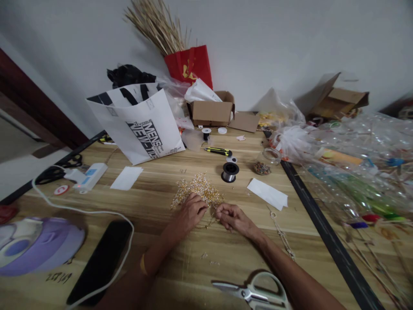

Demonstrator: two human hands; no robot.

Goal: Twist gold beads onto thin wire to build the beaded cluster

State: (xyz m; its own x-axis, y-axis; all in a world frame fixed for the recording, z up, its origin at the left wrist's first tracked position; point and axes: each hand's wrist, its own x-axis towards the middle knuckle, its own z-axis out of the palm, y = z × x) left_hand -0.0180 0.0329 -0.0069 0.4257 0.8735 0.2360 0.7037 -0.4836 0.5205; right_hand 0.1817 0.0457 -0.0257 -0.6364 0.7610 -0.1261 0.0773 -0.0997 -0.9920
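A loose pile of small gold and clear beads [200,188] lies on the wooden table. My left hand [192,209] rests at the pile's near edge, its fingers bent and pressed together; whatever is between them is too small to make out. Close to its right, my right hand [235,218] is closed in a pinch, with its fingertips toward the left hand. A thin gold beaded strand [205,226] runs below and between the two hands, and its end meets the right fingertips. A spool of fine wire [229,172] stands just beyond the pile.
Scissors [254,292] lie near the front edge by my right forearm. A chain [282,234], folded paper [267,193], a jar of beads [263,165] and a yellow cutter [218,151] lie around. At left are a phone [101,260] and white cable [93,212]; plastic bottles [355,172] crowd the right.
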